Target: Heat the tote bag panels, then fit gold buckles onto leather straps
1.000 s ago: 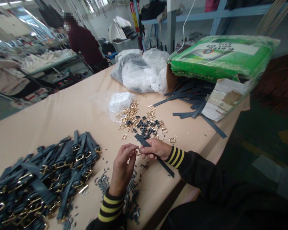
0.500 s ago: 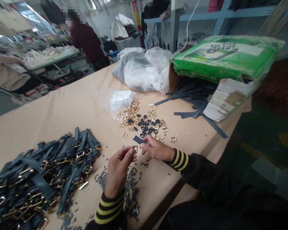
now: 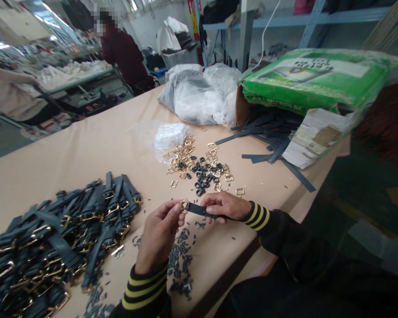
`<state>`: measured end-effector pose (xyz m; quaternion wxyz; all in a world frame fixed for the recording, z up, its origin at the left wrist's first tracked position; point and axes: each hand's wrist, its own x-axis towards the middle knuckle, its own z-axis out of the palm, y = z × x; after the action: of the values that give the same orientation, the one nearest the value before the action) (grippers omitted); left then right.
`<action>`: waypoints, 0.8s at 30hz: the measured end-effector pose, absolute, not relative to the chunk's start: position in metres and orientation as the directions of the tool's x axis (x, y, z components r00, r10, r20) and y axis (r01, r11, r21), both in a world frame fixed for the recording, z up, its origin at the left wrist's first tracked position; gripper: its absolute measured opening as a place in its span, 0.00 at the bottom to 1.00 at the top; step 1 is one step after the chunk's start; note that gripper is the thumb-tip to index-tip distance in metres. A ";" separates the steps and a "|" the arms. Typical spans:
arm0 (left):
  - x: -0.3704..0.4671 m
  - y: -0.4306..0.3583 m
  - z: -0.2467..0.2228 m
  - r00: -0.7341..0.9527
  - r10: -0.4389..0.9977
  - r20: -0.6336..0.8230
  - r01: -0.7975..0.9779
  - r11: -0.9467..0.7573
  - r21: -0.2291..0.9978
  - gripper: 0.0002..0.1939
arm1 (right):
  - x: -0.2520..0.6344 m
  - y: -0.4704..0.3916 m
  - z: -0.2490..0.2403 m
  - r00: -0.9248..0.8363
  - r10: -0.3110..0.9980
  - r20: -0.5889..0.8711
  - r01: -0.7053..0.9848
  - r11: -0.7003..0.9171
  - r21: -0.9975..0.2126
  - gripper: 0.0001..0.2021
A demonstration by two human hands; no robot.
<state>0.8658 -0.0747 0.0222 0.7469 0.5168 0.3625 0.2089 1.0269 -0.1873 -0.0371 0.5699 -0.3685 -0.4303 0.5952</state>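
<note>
Between finger and thumb, my left hand [image 3: 161, 229] pinches a small gold buckle [image 3: 185, 206]. A dark blue-grey strap [image 3: 196, 209] now reaches the buckle, its end at the frame. My right hand [image 3: 226, 206] is closed on the strap a little to the right, and the rest of the strap runs under that hand. Beyond the hands lie loose gold buckles [image 3: 229, 177] and dark strap loops [image 3: 200, 192]. Small dark offcuts [image 3: 181, 251] are scattered on the table below and between my hands.
A heap of buckled straps [image 3: 96, 207] covers the left of the table [image 3: 96, 150]. Further back are a clear plastic bag [image 3: 170, 134], larger bags [image 3: 199, 97] and a green box [image 3: 311, 79] with loose straps [image 3: 275, 128] spilling out. A person [image 3: 124, 53] sits beyond.
The strap's end has met the buckle, where before the two were apart. My right hand has shifted slightly right and down, and the strap now lies straight between both hands.
</note>
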 end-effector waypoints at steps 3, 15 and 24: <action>0.867 -0.076 0.020 0.686 0.607 -0.402 0.037 0.523 0.852 0.12 | 1.030 -0.187 -0.035 -0.128 0.989 0.071 -0.372 0.019 -0.928 0.12; 0.883 -0.100 -0.016 0.704 0.581 -0.409 -0.009 0.582 0.813 0.11 | 1.007 -0.187 -0.014 0.253 0.942 0.222 0.224 0.166 -0.960 0.08; 0.873 -0.099 -0.012 0.739 0.599 -0.310 0.014 0.446 0.895 0.09 | 1.009 -0.187 -0.017 0.163 0.977 0.139 0.190 0.107 -0.976 0.03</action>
<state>0.8728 -0.0987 -0.0122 0.7915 0.4928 0.3107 0.1849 1.0092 -0.1871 -0.0167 0.5247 -0.5532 -0.5274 0.3748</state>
